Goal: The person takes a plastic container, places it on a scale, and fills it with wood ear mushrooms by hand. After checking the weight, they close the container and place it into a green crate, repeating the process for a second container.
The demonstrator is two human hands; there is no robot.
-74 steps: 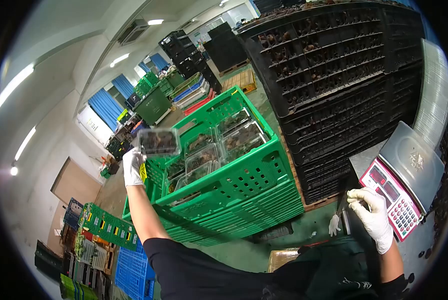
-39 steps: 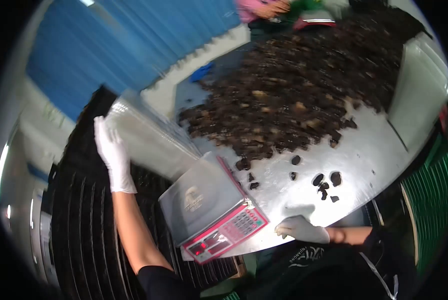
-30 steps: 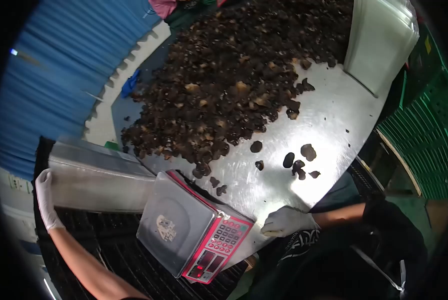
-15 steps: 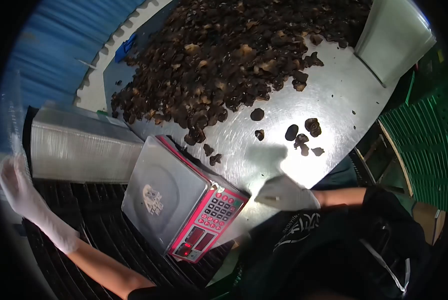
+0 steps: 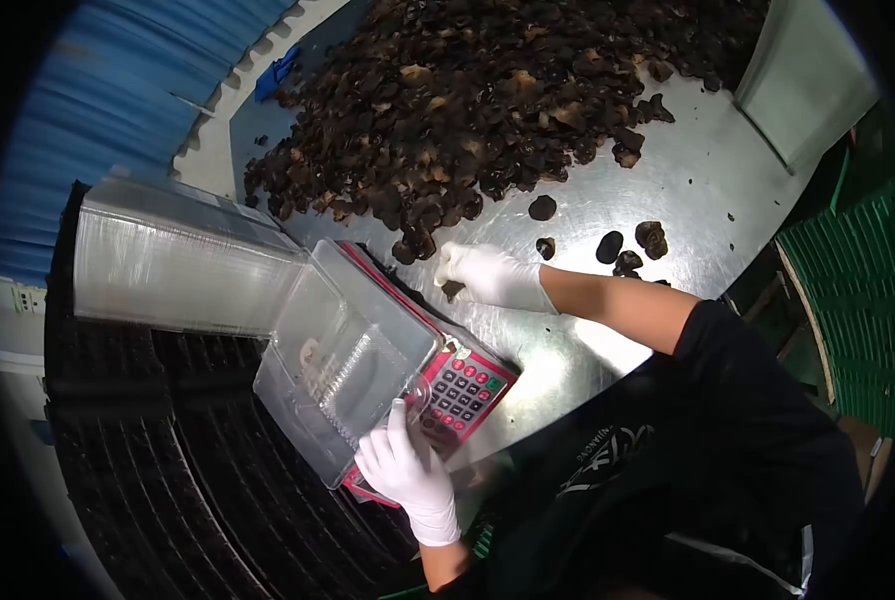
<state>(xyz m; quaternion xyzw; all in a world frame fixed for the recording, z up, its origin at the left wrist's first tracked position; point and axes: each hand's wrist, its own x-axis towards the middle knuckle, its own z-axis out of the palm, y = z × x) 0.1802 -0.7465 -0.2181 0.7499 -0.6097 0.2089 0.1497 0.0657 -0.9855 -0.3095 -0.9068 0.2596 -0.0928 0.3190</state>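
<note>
Since half a second ago, the left hand point(image 5: 408, 468) has come in from the far left, beside the stack, to the front of the scale point(image 5: 480, 368), and the right hand point(image 5: 493, 274) has gone forward over the table point(image 5: 558, 365). The left fingers reach the near edge of a clear box point(image 5: 360, 350) on the scale, probably to steady it; whether they clamp it or only rest there I cannot tell. The right fingers are curled, with a dark piece point(image 5: 453, 290) at their tips; a firm pinch cannot be made out.

The box lies on the weighing surface, apparently so that the scale takes its load, and I see nothing in it. The left hand covers the display, while the keys face the person, presumably for easy reach.

Just behind the scale, the stack point(image 5: 188, 262) of clear boxes lies on its side, nested, likely to save room and stay within the left hand's reach. It rests over black crates point(image 5: 193, 440). Beyond the right hand are loose pieces point(image 5: 651, 238), then the dark pile point(image 5: 468, 120), set back perhaps to leave working space. Another stack point(image 5: 813, 85) of clear plastic stands at the table's right edge, near a green crate point(image 5: 848, 285).
</note>
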